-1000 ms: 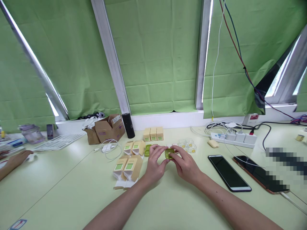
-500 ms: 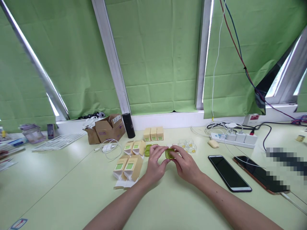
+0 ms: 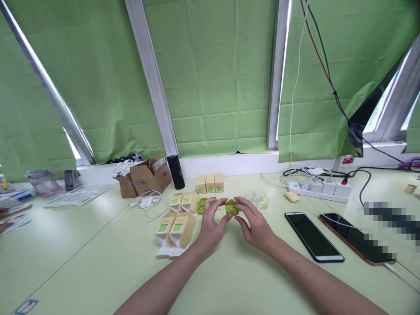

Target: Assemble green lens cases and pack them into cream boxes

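A small olive-green plastic piece with a rounded, lobed outline (image 3: 232,208) is held up between my two hands, above the table. My left hand (image 3: 212,223) pinches its left side with fingertips and thumb. My right hand (image 3: 257,224) has its fingertips at the top and right side, with the thumb lower down. Just behind my left fingers, more green plastic pieces (image 3: 201,206) lie on the table, partly hidden. Beyond my right hand stand clear round cups with yellow bits inside (image 3: 261,202).
Left of my hands are several small tan boxes with green labels (image 3: 179,227), some with open flaps. Three more boxes (image 3: 210,183) stand behind. A carton (image 3: 149,177), black cylinder (image 3: 176,172), phone (image 3: 314,237) and power strip (image 3: 318,191) surround the area. Another person's hand (image 3: 5,225) shows far left.
The green piece has been turned between my fingers, so a different, lobed face shows. My right fingers have shifted and spread slightly. At the far left, the other person's hand and papers moved.
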The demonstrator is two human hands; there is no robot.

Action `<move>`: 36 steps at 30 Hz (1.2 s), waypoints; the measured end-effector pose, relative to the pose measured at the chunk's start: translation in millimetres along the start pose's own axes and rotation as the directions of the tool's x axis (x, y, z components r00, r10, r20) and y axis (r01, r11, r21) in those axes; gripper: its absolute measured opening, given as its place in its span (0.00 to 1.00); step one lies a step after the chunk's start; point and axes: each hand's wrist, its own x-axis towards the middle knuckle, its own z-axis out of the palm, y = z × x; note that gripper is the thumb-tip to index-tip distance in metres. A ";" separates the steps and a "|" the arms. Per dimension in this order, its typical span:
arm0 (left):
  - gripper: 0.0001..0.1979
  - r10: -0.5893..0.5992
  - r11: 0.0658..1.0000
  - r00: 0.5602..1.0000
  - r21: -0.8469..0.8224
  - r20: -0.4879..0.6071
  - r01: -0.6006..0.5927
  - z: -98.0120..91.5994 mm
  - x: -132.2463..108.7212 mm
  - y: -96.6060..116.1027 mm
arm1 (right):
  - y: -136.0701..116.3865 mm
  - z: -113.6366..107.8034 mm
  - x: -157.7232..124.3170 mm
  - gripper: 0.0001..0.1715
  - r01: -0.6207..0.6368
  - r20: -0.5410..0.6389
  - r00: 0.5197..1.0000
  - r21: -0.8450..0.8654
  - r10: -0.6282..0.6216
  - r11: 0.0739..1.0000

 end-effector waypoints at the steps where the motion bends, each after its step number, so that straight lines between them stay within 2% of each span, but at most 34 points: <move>1: 0.18 -0.020 1.000 1.000 -0.014 0.002 0.020 0.0 0.2 0.9 | -0.2 0.2 0.6 0.23 -0.009 -0.018 1.000 0.016 0.010 1.000; 5: 0.17 -0.040 0.999 0.999 -0.027 0.030 0.041 -0.8 1.4 1.5 | -0.8 0.8 4.7 0.18 -0.072 -0.083 0.994 0.070 0.078 0.995; 9: 0.16 0.022 0.999 0.999 0.034 0.046 -0.024 -2.0 1.6 -1.8 | 0.4 1.3 7.0 0.12 -0.204 -0.113 0.968 0.164 0.224 0.965; 14: 0.21 0.106 0.988 0.993 0.110 0.052 -0.111 -2.1 0.2 -1.0 | 0.0 2.8 7.3 0.16 -0.397 -0.050 0.893 0.376 0.447 0.837; 18: 0.24 0.165 0.963 0.982 0.197 0.096 -0.182 -2.5 -1.1 1.0 | -1.9 4.8 7.1 0.20 -0.501 0.031 0.830 0.480 0.557 0.720; 23: 0.29 0.282 0.894 0.943 0.309 0.176 -0.325 -2.4 -3.3 1.7 | -4.2 6.7 6.3 0.23 -0.549 0.103 0.806 0.496 0.583 0.672; 28: 0.26 0.330 0.846 0.921 0.366 0.208 -0.387 -0.5 -3.9 1.2 | -7.2 7.2 7.0 0.21 -0.554 0.133 0.810 0.494 0.571 0.670; 33: 0.22 0.320 0.865 0.933 0.351 0.166 -0.359 -0.4 -2.3 -0.5 | -6.5 6.3 7.6 0.21 -0.550 0.139 0.815 0.492 0.562 0.675; 36: 0.21 0.221 0.934 0.968 0.261 0.122 -0.246 -1.4 -0.1 1.1 | -3.9 3.4 8.1 0.21 -0.562 0.112 0.804 0.463 0.584 0.685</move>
